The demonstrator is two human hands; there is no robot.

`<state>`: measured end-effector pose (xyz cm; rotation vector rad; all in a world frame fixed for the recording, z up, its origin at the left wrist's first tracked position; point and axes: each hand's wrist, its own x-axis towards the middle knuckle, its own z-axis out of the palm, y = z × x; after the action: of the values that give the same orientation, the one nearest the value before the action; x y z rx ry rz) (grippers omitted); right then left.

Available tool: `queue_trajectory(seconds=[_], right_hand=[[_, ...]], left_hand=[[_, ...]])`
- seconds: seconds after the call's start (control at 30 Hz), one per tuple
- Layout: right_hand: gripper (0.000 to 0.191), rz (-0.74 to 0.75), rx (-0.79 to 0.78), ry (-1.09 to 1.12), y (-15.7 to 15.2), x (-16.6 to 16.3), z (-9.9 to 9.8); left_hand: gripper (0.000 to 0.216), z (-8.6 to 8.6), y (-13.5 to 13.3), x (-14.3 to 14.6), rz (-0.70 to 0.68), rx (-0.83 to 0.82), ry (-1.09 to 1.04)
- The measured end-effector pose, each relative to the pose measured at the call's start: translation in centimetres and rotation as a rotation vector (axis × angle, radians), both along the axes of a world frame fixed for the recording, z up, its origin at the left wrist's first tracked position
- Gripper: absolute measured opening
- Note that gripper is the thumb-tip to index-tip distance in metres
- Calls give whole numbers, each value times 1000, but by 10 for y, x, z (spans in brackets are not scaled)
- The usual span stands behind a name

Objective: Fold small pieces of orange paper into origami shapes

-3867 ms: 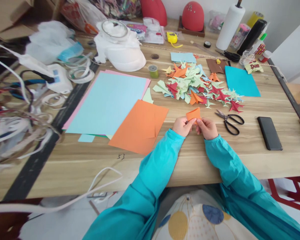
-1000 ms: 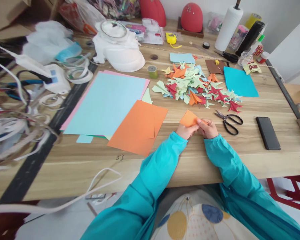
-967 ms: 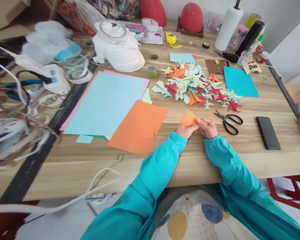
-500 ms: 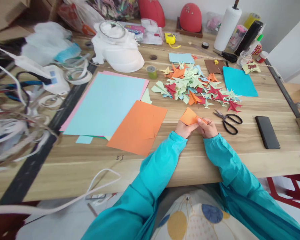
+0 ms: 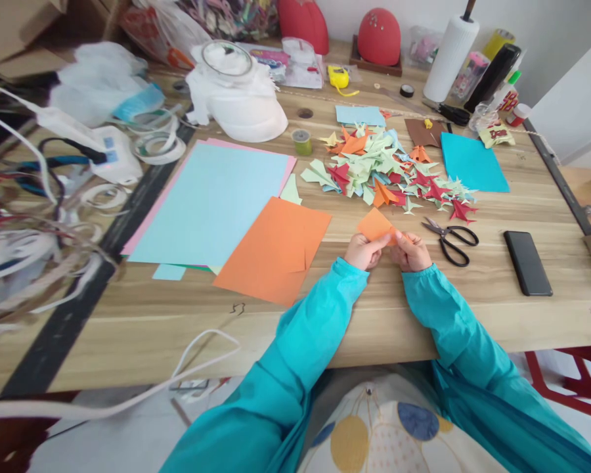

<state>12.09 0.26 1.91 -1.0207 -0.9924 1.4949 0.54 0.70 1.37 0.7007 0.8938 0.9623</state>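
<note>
Between my two hands is a small piece of orange paper (image 5: pixel 375 225), partly hidden by the fingers. My left hand (image 5: pixel 365 250) pinches its lower edge, with the thumb pointing right. My right hand (image 5: pixel 412 251) grips its right end between thumb and fingers, close to the left fingertips. Beyond the hands lies a heap of folded paper shapes (image 5: pixel 364 164) in pale green, orange, red and blue. A pair of scissors (image 5: pixel 452 240) with black handles rests right of my right hand. Larger orange sheets (image 5: pixel 261 253) lie to the left.
Left of the orange sheets are light blue sheets (image 5: pixel 211 203) over pink ones. A phone (image 5: pixel 528 263) lies at the right, turquoise paper (image 5: pixel 474 162) behind it. A thread spool (image 5: pixel 302 142), white cap (image 5: pixel 249 115), yellow tape measure (image 5: pixel 338 77) and power strip (image 5: pixel 115 154) stand farther back or left.
The left thumb now lies over the paper's lower edge, and the right thumb has shifted up beside it. The orange piece shows less of its right end. The whole view has shifted slightly.
</note>
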Motion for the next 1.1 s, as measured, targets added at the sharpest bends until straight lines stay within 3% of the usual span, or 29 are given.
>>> queue_trajectory(seconds=[0.2,0.53,0.8,0.97,1.1], right_hand=[[58,-8,-44,31,1,1,5],[59,5,-60,80,4,4,4],[57,-12,8,-8,1,1,-2],[54,64,14,-103,-2,-2,-7],[52,28,26,-133,-2,1,-8]], left_hand=[[46,2,0,-3,-68,25,-59],[48,3,1,-2,36,64,-42],[46,-4,0,0,-42,106,4],[46,0,-3,0,-138,162,98],[39,4,-5,1,-128,222,146]])
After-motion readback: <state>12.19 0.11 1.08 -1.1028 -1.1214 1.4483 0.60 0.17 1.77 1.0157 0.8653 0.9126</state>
